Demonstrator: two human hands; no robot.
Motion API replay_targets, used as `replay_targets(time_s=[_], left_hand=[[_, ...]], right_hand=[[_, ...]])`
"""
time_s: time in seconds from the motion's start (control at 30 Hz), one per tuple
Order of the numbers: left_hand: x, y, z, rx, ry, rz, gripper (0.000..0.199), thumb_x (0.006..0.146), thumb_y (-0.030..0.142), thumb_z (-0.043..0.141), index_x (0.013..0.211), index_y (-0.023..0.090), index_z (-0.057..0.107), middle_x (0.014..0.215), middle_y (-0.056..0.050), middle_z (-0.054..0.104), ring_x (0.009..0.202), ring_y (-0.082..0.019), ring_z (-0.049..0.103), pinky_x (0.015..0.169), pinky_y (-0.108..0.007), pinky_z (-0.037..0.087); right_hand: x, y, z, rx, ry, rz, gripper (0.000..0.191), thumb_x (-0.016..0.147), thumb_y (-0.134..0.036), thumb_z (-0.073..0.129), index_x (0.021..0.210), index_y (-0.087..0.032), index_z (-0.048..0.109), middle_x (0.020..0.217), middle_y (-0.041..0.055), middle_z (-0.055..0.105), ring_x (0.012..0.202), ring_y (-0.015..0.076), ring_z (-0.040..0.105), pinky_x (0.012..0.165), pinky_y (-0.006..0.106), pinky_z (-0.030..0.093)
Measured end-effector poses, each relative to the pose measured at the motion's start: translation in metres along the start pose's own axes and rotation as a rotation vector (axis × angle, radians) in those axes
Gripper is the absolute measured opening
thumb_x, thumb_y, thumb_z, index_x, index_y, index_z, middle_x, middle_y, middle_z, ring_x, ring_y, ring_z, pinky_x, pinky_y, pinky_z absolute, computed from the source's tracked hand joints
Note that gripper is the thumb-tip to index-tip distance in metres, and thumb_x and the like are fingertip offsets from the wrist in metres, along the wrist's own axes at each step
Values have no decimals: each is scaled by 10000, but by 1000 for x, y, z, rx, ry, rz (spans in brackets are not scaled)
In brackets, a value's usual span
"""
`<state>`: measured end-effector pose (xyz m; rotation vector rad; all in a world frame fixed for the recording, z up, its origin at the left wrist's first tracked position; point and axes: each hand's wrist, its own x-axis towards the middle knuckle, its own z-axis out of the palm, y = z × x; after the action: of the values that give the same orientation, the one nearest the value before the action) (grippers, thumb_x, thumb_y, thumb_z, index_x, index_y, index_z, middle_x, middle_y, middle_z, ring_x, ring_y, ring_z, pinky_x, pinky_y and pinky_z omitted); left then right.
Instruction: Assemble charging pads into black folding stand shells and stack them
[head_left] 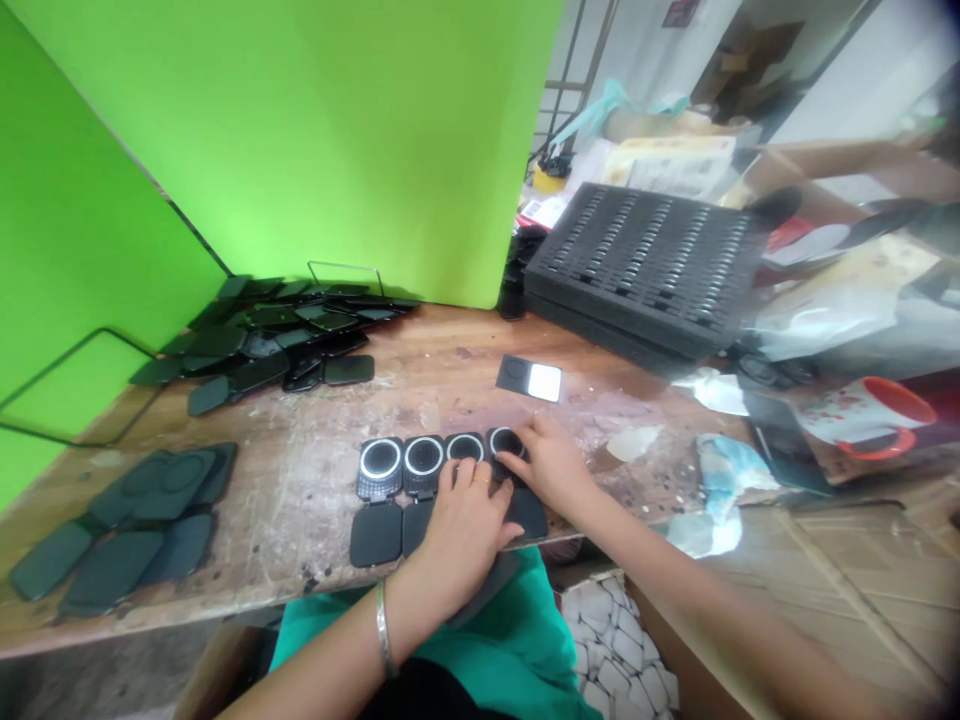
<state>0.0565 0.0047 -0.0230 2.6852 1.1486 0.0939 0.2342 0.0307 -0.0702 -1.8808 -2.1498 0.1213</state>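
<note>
A row of opened black folding pads (377, 533), which look like folding wireless chargers, lies along the table's near edge. Their upper halves show pale rings (381, 459) on dark textured squares. My left hand (469, 510) rests flat across the middle pads, fingers stretched toward the third ring and hiding parts of the lower halves. At the row's right end, my right hand (551, 465) has its thumb and fingers closed around the edge of the rightmost folding pad (506, 442). Whether a small part is also between these fingertips is hidden.
Black flat pieces (259, 335) are heaped at the back left, with more pads (142, 510) at the front left. A small black-and-white card (530, 379) lies behind the row. Black foam trays (645, 260) and a mug (862, 415) stand right. Green panels (337, 150) wall the back.
</note>
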Motion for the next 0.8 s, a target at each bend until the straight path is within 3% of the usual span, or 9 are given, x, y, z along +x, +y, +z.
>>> replay_targets(time_s=[0.37,0.53,0.67,0.8], left_hand=[[1,0,0,26,-10,9,491,847,433,697,1260,176,627,1056,-117,588,1052,-315,493,958,-488,395],[1,-2,2,-34,-3,5,478,848,409,703,1256,170,632,1065,-125,583,1066,-319,481,966,-506,393],[0,-14,2,-347,136,-19,339,870,308,690,1197,229,654,1045,-84,582,1034,-272,505,930,-452,434],[-1,-34,-1,-988,374,-286,254,909,285,584,1154,221,604,959,-30,608,875,-173,585,804,-320,498]], right_hand=[[-5,5,7,111,66,7,303,863,-342,692,1117,-177,704,1008,131,615,934,295,570,830,426,494],[-4,10,4,364,124,41,202,885,-295,626,1052,-197,688,986,108,651,922,271,606,830,412,505],[-11,9,-15,640,242,105,138,905,-302,572,915,-199,663,901,72,675,849,230,636,796,364,513],[-24,-13,-36,800,242,201,143,881,-349,621,842,-218,665,827,38,690,768,208,637,731,324,509]])
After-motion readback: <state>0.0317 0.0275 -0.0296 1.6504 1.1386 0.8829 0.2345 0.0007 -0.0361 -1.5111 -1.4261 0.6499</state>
